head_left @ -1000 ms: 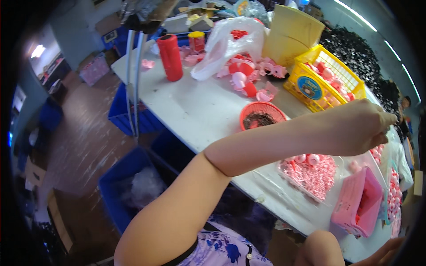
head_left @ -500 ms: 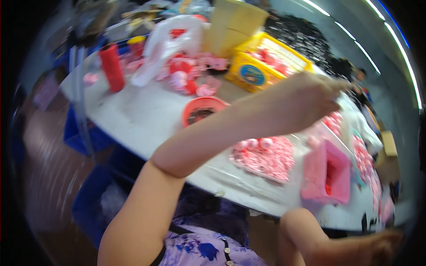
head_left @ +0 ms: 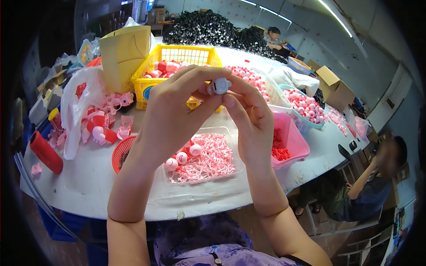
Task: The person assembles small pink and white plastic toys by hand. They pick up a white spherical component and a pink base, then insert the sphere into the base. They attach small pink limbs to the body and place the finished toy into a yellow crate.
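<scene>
In front of me, above the table, both hands meet at a small whitish round plastic piece with a dark slot on its side. My left hand pinches it from the left, fingers bent over the top. From the right, the fingertips of my right hand close on the same piece. Below the hands lies a clear shallow tray of thin pink strips. Several pink balls with a curved mark rest at its left side. Whatever else is inside my fingers is hidden.
A yellow basket of red and pink parts stands behind my left hand. To the right are a pink bin with red pieces and a teal basin of pink balls. An orange-red basket sits left. Two other people sit farther off.
My left arm, stretched far to the right before, has drawn back to the middle. My right hand has risen from the lower right. Both now hold the small whitish piece; the view has turned.
</scene>
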{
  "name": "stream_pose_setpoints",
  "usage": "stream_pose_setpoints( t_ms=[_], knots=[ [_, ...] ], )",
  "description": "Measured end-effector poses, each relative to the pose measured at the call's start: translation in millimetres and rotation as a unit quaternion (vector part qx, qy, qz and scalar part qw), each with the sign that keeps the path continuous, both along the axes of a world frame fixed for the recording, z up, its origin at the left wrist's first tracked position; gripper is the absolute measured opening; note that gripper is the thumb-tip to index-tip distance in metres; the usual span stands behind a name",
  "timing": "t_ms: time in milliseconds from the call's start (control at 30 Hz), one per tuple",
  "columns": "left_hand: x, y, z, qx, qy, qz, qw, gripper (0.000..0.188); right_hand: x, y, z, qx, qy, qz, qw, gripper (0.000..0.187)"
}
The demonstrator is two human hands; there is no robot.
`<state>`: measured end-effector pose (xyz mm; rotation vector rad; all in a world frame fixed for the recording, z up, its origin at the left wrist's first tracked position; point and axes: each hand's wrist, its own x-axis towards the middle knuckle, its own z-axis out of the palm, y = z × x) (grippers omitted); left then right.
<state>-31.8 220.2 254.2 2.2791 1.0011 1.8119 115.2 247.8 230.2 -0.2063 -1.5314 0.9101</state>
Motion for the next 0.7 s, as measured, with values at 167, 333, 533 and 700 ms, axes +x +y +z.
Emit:
stream_pose_setpoints(
  t_ms=[167, 333, 533, 700],
  knots=[
    [6, 6, -5, 0.047, -0.025, 0.021, 0.998, 0.039, 0, 7, 0, -0.051, 0.007, 0.038, 0.998, 0.035],
    [7, 16, -11, 0.126, 0.062, 0.089, 0.986, 0.04, 2, 17, -4, -0.131, 0.051, 0.087, 0.986, 0.035],
    [14, 9, -11, 0.159, 0.093, 0.111, 0.977, 0.037, 5, 12, -7, -0.064, 0.066, 0.044, 0.995, 0.034],
    [12, 6, -8, 0.149, 0.031, 0.024, 0.988, 0.047, 11, -2, -4, -0.023, 0.138, -0.098, 0.985, 0.03]
  ],
)
